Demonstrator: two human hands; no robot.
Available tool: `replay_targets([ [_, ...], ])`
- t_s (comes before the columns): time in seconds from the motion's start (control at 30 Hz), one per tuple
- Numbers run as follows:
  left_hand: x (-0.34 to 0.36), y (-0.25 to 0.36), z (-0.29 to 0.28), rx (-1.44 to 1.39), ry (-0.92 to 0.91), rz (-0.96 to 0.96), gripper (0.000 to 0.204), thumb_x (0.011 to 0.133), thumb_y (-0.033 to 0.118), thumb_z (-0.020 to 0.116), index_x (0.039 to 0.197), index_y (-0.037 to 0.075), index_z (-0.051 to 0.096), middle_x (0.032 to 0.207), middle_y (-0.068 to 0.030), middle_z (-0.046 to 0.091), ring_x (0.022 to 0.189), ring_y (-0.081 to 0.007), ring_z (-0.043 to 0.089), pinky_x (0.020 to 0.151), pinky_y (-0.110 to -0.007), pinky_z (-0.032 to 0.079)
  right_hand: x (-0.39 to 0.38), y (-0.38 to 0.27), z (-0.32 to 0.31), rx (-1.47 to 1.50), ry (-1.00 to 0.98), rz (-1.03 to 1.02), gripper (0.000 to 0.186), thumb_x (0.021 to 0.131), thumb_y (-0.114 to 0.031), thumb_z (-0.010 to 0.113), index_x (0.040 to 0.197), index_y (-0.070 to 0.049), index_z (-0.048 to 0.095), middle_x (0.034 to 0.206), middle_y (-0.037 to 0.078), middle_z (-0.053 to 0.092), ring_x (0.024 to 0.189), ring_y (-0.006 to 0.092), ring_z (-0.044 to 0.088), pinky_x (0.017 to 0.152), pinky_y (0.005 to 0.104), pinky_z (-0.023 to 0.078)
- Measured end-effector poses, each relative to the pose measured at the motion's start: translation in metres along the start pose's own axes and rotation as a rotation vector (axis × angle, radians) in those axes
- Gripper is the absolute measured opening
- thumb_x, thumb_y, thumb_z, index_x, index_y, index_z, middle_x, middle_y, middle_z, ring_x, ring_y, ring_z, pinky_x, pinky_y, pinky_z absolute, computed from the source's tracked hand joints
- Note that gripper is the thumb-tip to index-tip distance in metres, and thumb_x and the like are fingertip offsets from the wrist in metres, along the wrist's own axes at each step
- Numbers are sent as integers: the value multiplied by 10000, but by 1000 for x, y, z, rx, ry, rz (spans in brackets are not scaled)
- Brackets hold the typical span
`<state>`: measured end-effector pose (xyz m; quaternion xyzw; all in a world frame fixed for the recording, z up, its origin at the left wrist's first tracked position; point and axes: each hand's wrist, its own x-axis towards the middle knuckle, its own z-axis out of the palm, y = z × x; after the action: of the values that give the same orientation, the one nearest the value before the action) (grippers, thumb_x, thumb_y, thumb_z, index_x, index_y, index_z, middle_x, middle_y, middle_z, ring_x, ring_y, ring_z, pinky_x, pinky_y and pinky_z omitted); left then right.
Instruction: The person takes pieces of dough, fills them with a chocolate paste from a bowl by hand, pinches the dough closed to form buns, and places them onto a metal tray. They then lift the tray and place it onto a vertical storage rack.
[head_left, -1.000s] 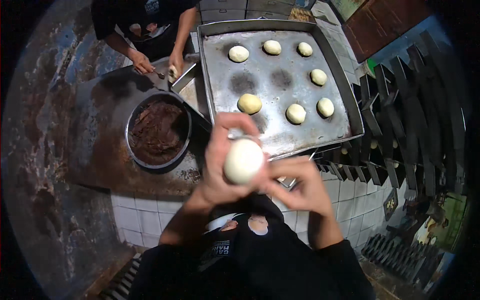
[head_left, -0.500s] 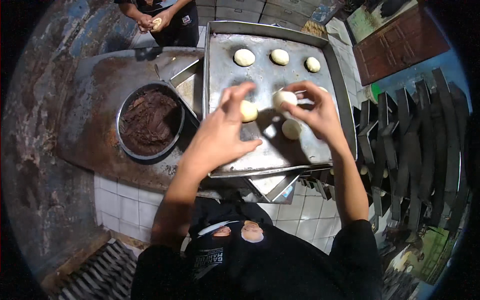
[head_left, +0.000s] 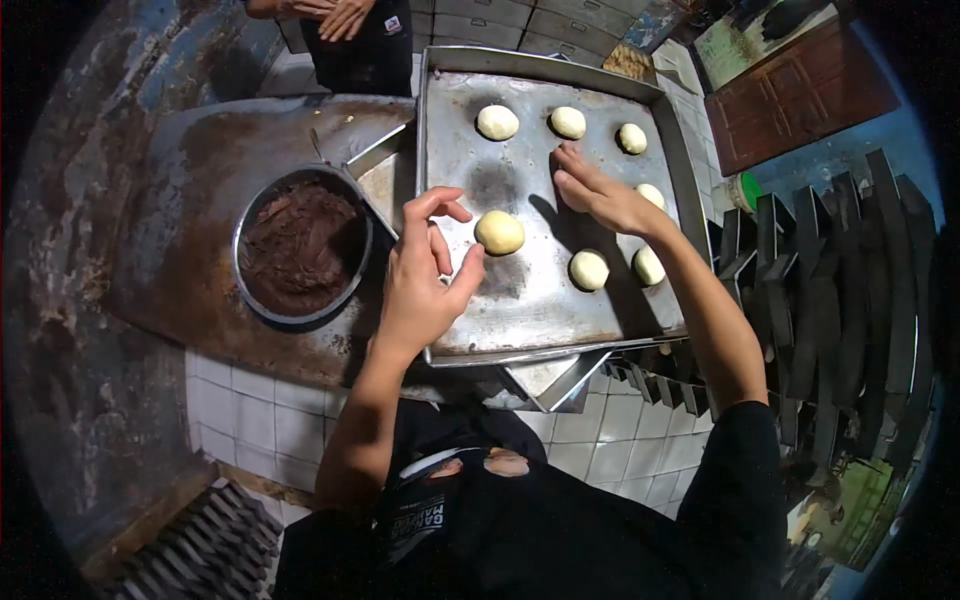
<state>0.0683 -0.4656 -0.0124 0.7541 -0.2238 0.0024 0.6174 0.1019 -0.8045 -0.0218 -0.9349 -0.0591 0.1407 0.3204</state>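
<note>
Several pale round dough balls sit on a large metal baking tray (head_left: pixel 530 310) before me. My left hand (head_left: pixel 422 280) is open at the tray's left side, its thumb and fingers curved apart beside a yellowish dough ball (head_left: pixel 500 233). Over the tray's middle, my right hand (head_left: pixel 608 197) is stretched out flat, palm down, with the fingers together. Whether a dough ball lies beneath that palm is hidden. Nearer me rest another dough ball (head_left: pixel 589 270) and one beside my right forearm (head_left: pixel 649 266). Three more, including the far middle dough ball (head_left: pixel 568 123), line the back.
A round pot (head_left: pixel 240 235) of dark brown filling stands left on a worn table (head_left: pixel 180 215). Other metal trays (head_left: pixel 570 380) lie under the big one. Stacked metal racks or trays (head_left: pixel 860 300) rise at the right. Another person's hands (head_left: pixel 335 15) show at the back.
The dough ball in my right hand is out of sight; that hand has flattened over the tray. My left hand has drawn left and down from the yellowish ball. The other person's hands have shifted right.
</note>
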Motion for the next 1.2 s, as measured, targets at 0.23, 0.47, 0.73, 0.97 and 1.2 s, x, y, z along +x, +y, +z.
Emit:
replay_targets([
  [0.23, 8, -13, -24, -626, -79, -97, 449, 1004, 12, 635, 1421, 10, 470, 1189, -96, 619, 944, -89, 564, 872, -238, 468, -26, -136, 60, -533, 145, -350, 285, 908, -157, 727, 1169, -43, 714, 1091, 162, 697, 1054, 360, 708, 865, 476, 608],
  [0.47, -16, 0, -56, -835, 15, -378, 430, 1128, 232, 450, 1466, -33, 485, 1372, -152, 600, 1329, -214, 565, 1178, -378, 414, -23, -174, 39, 243, -54, 125, 338, 885, -218, 800, 1114, 27, 764, 1051, 152, 798, 890, 183, 771, 783, 343, 607],
  [0.73, -15, 2, -117, -534, 320, -206, 541, 1178, 409, 428, 828, 35, 602, 717, -4, 574, 674, -95, 524, 606, -297, 414, -16, -310, 176, 722, 599, -152, 290, 878, -62, 830, 1125, 51, 727, 1029, 89, 748, 959, 137, 696, 873, 283, 542],
  [0.97, -27, -35, -194, -865, 60, -158, 618, 1117, 611, 445, 1166, 22, 626, 1059, -38, 657, 938, -111, 626, 794, -276, 504, 57, -376, 231, 981, 983, -45, 145, 963, -94, 801, 929, 41, 760, 871, 62, 776, 759, 86, 675, 709, 249, 543],
  [1.2, -30, -63, -239, -1185, 128, -470, 230, 1085, 302, 625, 1035, 78, 603, 911, 6, 615, 816, -85, 601, 727, -262, 506, 60, -391, 221, 1103, 386, 25, 220, 1035, -160, 736, 1008, 51, 789, 877, 22, 757, 789, 51, 644, 695, 223, 514],
])
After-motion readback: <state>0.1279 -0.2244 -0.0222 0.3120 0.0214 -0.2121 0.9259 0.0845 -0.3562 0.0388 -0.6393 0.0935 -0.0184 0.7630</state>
